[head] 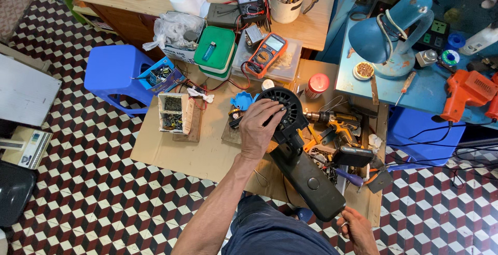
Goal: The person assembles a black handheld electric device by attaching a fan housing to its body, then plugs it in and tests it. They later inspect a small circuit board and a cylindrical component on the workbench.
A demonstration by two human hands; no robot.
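Left hand (261,125) clamped over black fan (290,141) head, right hand (358,229) pinching its base, above cardboard sheet (207,146).

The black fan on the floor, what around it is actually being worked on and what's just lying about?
In hand:
- black fan, left hand on its round head
- right hand at the end of its base

Lying about:
- yellow drill
- orange meter
- green-lidded box
- blue stool
- blue lamp
- orange tool
- cup of tools
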